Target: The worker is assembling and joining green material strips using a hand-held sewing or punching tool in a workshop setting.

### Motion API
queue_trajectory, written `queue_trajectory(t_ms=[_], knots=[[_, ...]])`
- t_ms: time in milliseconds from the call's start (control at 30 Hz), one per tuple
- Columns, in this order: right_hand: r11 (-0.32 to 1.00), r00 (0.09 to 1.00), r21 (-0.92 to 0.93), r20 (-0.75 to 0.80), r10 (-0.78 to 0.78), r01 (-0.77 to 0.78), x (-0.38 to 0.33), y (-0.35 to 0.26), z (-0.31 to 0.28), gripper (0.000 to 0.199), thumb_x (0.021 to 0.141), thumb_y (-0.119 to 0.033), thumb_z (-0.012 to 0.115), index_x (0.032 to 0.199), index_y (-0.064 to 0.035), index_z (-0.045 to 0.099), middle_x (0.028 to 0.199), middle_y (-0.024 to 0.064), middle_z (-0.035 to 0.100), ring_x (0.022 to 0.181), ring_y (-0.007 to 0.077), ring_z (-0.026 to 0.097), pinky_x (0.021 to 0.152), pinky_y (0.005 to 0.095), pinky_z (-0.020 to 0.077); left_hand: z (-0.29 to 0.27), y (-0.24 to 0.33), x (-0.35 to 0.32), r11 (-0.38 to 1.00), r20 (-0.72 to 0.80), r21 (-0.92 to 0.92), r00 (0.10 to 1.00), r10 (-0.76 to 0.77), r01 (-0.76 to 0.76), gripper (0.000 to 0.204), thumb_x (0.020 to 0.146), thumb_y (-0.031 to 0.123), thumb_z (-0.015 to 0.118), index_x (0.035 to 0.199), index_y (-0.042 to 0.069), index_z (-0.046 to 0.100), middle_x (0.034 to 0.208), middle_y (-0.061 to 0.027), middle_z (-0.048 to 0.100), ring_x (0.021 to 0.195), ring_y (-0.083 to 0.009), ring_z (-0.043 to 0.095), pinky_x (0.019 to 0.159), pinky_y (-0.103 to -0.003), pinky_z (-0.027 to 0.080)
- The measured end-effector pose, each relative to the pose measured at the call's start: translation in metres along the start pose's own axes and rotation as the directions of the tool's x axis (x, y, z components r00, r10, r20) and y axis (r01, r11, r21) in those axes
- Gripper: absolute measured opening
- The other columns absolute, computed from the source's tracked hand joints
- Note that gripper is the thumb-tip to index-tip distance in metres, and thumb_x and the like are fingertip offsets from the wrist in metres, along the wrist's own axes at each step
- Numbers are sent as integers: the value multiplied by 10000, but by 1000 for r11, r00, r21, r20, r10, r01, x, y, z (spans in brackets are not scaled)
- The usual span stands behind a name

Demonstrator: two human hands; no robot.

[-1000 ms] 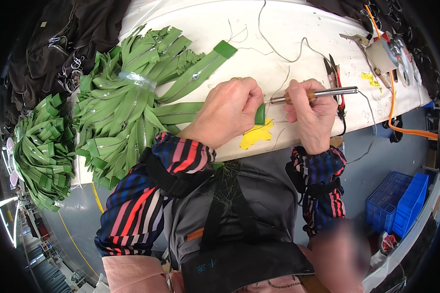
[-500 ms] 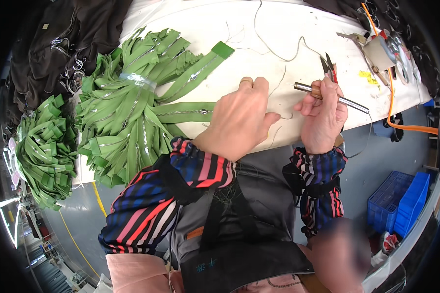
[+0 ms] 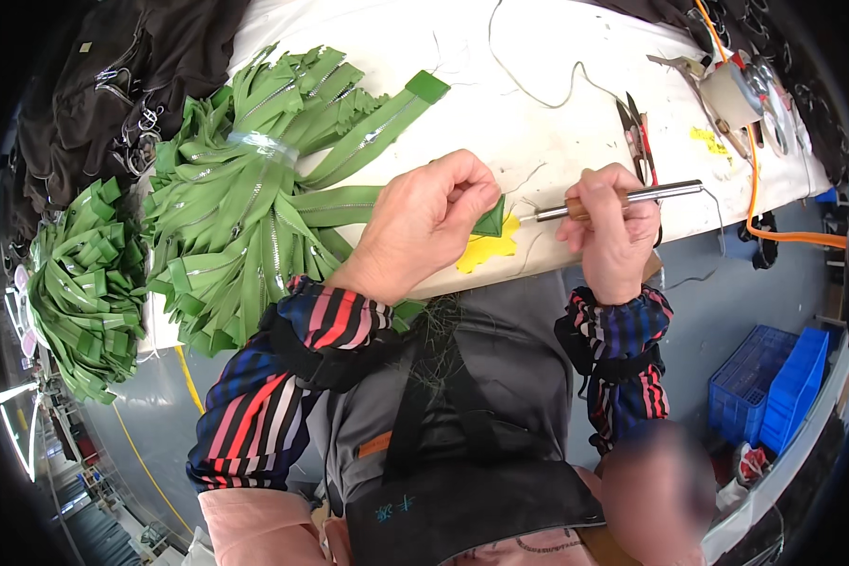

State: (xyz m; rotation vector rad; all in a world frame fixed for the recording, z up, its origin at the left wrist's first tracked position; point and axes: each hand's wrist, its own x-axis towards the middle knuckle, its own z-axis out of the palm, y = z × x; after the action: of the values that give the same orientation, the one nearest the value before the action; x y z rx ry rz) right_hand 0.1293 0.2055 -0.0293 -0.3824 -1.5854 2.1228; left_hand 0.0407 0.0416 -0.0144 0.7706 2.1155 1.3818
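My left hand [image 3: 423, 224] pinches the end of a green zipper strip [image 3: 491, 219] near the front edge of the white table [image 3: 557, 123]. That strip runs left into a big fan-shaped bundle of green zippers [image 3: 255, 217]. In my right hand [image 3: 613, 226] is a pen-like tool [image 3: 623, 196] with a wooden grip and metal shaft. Its thin tip points left at the strip's end, over a yellow patch [image 3: 486, 251] on the table.
A second bundle of green zippers [image 3: 85, 283] lies at far left, beside dark garments [image 3: 141, 75]. Black pliers [image 3: 637, 137], thin wires, an orange cable [image 3: 774, 217] and small devices sit at the table's right. Blue crates [image 3: 774, 387] stand on the floor lower right.
My right hand has brought the tool down from a raised tilt to level, its tip at the strip's end. My left hand has shifted right, gripping the strip's end over the yellow patch.
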Motion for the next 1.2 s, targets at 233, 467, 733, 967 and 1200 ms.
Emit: queue_trajectory(t_ms=[233, 467, 733, 967, 1200], knots=[[965, 988, -247, 107, 116, -87, -2, -5, 9, 159, 836, -88, 588, 700, -18, 541, 576, 5, 557, 473, 24, 470, 412, 172, 341, -9, 8, -9, 1000, 94, 23, 995, -14, 11, 116, 895, 88, 498, 878, -22, 532, 832, -33, 578, 791, -59, 502, 731, -212, 421], [945, 980, -321, 156, 123, -68, -1, -3, 11, 152, 835, -59, 593, 702, -8, 540, 582, -6, 553, 511, 9, 459, 469, 164, 347, -10, 11, -6, 998, 85, 59, 996, -30, 25, 147, 893, 111, 495, 870, -29, 532, 821, -47, 589, 767, -65, 508, 720, -223, 429], [938, 980, -343, 169, 107, -43, -1, -2, 11, 133, 825, -41, 599, 708, -4, 547, 579, -13, 552, 518, 5, 463, 476, 160, 352, -8, 8, -8, 997, 61, 78, 998, 23, -28, 156, 893, 122, 500, 861, -27, 531, 797, -59, 593, 763, -75, 525, 711, -230, 436], [936, 981, -344, 148, 125, -67, -1, -2, 11, 132, 821, -43, 604, 707, -8, 547, 582, -13, 555, 518, 2, 460, 477, 156, 349, -7, 7, -7, 995, 59, 93, 998, 28, -34, 157, 894, 124, 500, 855, -25, 532, 791, -55, 592, 759, -77, 525, 707, -230, 436], [940, 981, -336, 151, 117, -60, 0, -1, 15, 137, 826, -54, 603, 707, -9, 549, 589, 1, 564, 501, 16, 473, 456, 161, 357, -12, 6, -8, 997, 61, 80, 998, 17, -22, 159, 897, 130, 496, 865, -22, 530, 793, -53, 590, 768, -73, 517, 710, -227, 431]])
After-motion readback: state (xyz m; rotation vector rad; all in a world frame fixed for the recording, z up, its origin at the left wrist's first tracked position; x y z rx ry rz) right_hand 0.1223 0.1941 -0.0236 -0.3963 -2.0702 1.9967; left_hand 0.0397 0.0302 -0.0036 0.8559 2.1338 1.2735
